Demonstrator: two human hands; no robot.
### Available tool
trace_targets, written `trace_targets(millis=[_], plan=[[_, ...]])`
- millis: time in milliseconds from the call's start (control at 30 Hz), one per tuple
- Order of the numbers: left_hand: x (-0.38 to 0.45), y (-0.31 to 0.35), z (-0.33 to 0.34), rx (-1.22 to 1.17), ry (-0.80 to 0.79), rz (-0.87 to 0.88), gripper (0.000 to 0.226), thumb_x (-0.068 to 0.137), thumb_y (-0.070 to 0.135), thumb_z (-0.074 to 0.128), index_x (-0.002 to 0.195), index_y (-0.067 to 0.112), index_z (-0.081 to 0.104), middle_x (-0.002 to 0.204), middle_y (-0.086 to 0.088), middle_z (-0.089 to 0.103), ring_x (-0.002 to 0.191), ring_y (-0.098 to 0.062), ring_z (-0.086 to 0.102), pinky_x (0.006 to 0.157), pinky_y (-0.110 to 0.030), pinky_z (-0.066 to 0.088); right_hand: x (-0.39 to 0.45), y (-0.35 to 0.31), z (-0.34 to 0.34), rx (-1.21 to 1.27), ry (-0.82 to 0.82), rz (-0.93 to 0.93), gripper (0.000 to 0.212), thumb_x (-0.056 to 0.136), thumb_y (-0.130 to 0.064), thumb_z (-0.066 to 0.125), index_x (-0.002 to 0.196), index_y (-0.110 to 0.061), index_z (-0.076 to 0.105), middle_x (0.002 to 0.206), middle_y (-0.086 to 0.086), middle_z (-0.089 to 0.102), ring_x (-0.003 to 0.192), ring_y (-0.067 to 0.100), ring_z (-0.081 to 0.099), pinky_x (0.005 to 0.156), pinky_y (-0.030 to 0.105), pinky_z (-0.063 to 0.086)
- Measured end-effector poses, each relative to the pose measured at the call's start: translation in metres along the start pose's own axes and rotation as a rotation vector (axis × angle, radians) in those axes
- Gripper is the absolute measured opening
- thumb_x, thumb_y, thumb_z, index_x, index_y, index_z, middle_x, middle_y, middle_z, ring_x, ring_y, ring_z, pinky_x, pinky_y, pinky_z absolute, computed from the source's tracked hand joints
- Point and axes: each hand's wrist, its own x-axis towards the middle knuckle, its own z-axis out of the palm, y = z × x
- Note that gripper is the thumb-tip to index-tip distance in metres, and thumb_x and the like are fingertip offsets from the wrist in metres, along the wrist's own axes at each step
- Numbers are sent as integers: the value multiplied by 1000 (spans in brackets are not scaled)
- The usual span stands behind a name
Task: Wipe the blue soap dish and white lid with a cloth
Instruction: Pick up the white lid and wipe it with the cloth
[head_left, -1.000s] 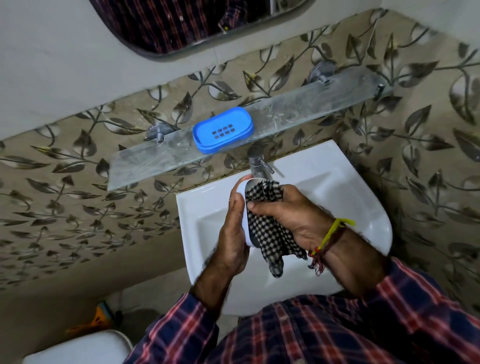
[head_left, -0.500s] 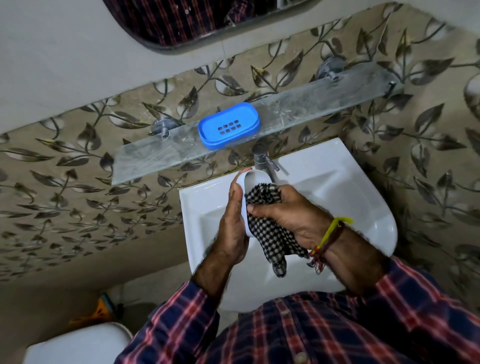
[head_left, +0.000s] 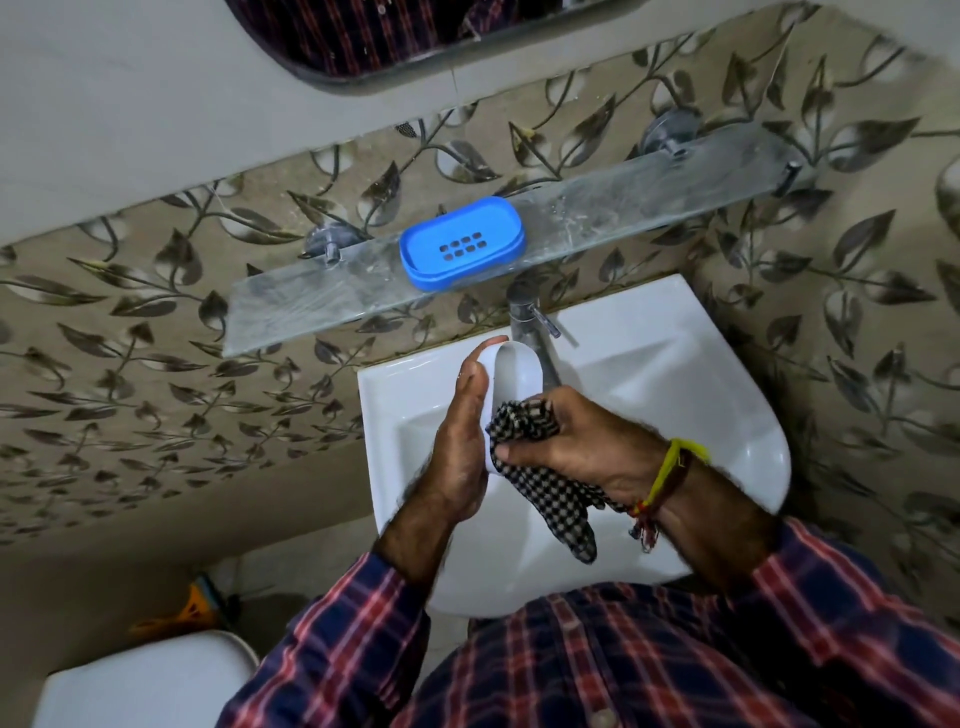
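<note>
The blue soap dish (head_left: 461, 242) with drain holes lies on the glass shelf (head_left: 649, 205) above the basin. My left hand (head_left: 460, 447) holds the white lid (head_left: 514, 371) upright on its edge over the sink, hollow side facing right. My right hand (head_left: 576, 441) grips a black-and-white checked cloth (head_left: 550, 493) and presses it against the lower inside of the lid. The upper part of the lid's hollow is bare; the cloth's loose end hangs down over the basin.
A white wash basin (head_left: 701, 374) sits below the shelf, with a chrome tap (head_left: 530, 322) just behind the lid. A mirror (head_left: 395, 36) hangs on the wall above. A white toilet tank (head_left: 145, 680) is at the lower left, with an orange object (head_left: 192, 605) on the floor.
My right hand has drawn the cloth downward inside the lid, uncovering its upper hollow. The view has shifted slightly; the blue dish has stayed on the shelf.
</note>
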Motion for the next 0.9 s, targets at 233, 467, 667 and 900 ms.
trace_targets(millis=[233,467,667,900], plan=[[-5,4,3,-58,58,-37,65,94,59,46,145,20,50,140,-16,60,124,-29,62,94,-39,58,-2,4,7,-229,57,-72,8,85,-2,69,80,4,68,77,20,71,70,16,63,68,37,55],[-9,7,1,-89,78,1,57,98,53,42,144,21,52,142,-11,60,130,-29,57,102,-39,53,1,13,15,-424,114,-74,26,73,-40,72,73,-15,65,72,7,71,74,30,69,70,51,57],[-9,7,1,-74,130,3,54,100,53,43,145,24,52,147,-9,56,135,-29,53,112,-47,44,0,18,15,-650,172,-65,26,66,-18,55,67,-44,53,85,-11,64,88,25,64,78,46,55],[-10,13,-1,-63,147,-2,55,94,54,48,140,24,57,138,-8,63,124,-27,62,102,-40,53,-2,20,17,-719,169,-176,25,68,-9,49,78,-30,61,90,-10,61,92,25,62,78,46,53]])
